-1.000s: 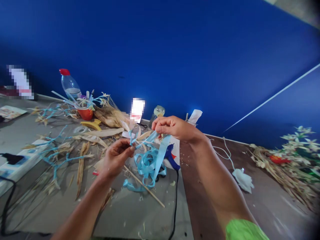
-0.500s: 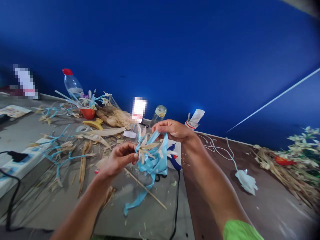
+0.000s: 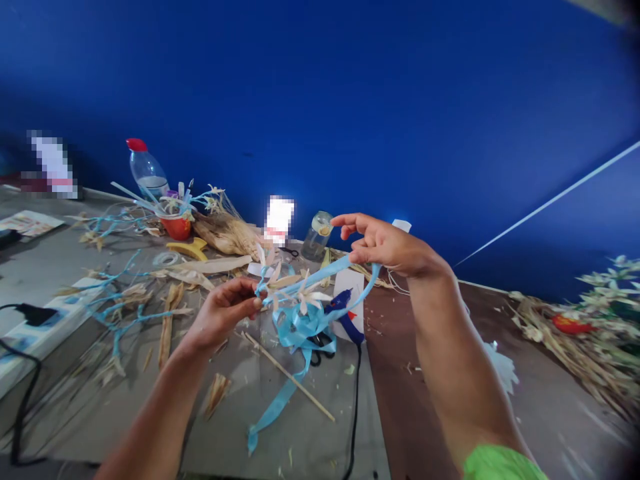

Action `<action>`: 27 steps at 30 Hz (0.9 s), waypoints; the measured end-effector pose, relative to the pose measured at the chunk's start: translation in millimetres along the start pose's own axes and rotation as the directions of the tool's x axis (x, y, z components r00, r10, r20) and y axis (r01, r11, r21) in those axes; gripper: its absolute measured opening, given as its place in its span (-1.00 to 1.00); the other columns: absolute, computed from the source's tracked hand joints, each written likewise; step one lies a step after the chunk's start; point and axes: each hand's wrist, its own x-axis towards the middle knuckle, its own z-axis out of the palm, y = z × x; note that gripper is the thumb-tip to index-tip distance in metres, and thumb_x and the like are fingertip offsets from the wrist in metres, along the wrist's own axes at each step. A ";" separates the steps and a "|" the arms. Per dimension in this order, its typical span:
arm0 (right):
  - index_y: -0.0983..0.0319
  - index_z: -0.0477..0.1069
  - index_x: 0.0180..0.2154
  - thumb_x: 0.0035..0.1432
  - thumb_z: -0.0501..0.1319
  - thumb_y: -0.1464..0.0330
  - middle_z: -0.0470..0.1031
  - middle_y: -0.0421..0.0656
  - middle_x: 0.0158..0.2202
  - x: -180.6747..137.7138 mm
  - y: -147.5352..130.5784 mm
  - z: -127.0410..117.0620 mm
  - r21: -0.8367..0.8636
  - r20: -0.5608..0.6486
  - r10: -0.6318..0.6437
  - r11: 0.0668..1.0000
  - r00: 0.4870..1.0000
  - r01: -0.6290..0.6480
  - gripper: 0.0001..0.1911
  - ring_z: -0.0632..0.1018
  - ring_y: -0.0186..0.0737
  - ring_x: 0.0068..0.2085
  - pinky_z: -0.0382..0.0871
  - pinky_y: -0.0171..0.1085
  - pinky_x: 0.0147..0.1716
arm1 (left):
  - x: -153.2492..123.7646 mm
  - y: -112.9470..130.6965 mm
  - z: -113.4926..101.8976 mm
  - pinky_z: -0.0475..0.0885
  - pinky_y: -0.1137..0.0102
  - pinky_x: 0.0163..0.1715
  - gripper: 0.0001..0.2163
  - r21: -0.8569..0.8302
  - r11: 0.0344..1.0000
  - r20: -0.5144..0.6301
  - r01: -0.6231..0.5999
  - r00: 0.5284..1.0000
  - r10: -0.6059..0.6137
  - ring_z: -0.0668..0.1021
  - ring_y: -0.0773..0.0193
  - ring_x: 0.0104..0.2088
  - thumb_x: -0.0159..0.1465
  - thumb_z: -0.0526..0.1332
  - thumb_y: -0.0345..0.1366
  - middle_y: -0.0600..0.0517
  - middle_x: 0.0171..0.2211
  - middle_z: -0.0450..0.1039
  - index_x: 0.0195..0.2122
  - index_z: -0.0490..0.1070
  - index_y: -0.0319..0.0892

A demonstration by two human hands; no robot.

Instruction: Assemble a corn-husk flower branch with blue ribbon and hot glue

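My left hand [image 3: 225,312] pinches a stem wrapped in light-blue ribbon between thumb and fingers. Pale, pointed-petal flowers [image 3: 306,295] made of what looks like dried husk spread out from that stem. To the right and higher up, my right hand [image 3: 393,248] grips a light-blue ribbon [image 3: 330,270] at its thumb, with the index finger stretched out. The strip runs taut from the stem to this hand, then loops down to a loose tangle of ribbon [image 3: 305,323] on the table. Dark-handled scissors [image 3: 323,353] lie partly beneath the tangle, beside a blue glue gun [image 3: 353,328].
A thin wooden stick [image 3: 293,379] lies in front. Blue-stemmed branches [image 3: 120,320] and a white power strip [image 3: 45,340] are at left. Behind stand a red cup [image 3: 176,228], a red-capped bottle [image 3: 145,170] and a glass jar [image 3: 317,237]. White flowers [image 3: 610,287] sit far right.
My right hand has moved right and slightly up, drawing the ribbon out into a long taut strip. My left hand has shifted slightly left with the flower stem.
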 end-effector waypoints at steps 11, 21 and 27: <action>0.24 0.41 -0.15 0.06 0.11 0.47 0.40 -0.08 -0.13 37.1 75.6 108.7 -0.220 -0.276 -0.165 0.970 0.947 0.105 -0.73 0.43 -0.19 -0.08 0.27 -0.18 -0.02 | 5.1 -8.5 19.6 0.22 0.52 -0.62 -0.82 -0.343 0.931 -0.005 0.125 0.991 -0.135 0.31 0.52 -0.68 -0.11 0.40 -0.36 0.11 -0.62 0.39 -0.48 0.45 -0.21; 0.17 0.49 -0.21 -0.02 0.22 0.43 0.19 -0.04 0.01 14.1 90.3 158.3 -0.208 -0.482 -0.277 0.958 0.831 0.199 -0.74 0.27 -0.09 0.07 0.14 -0.11 0.08 | 5.1 -14.2 22.3 0.30 0.52 -0.56 -0.82 -0.342 0.916 -0.054 0.210 0.969 -0.242 0.34 0.54 -0.66 -0.07 0.38 -0.40 0.15 -0.57 0.39 -0.42 0.45 -0.22; 0.17 0.52 -0.33 0.04 0.19 0.34 0.32 -0.07 -0.14 14.2 100.3 154.2 -0.002 -0.359 -0.204 0.976 0.911 0.218 -0.85 0.38 -0.13 -0.06 0.27 -0.14 -0.04 | 5.9 -18.8 23.4 0.29 0.53 -0.58 -0.82 -0.344 0.900 -0.020 0.269 0.956 -0.293 0.34 0.54 -0.67 -0.08 0.38 -0.41 0.15 -0.59 0.36 -0.43 0.45 -0.23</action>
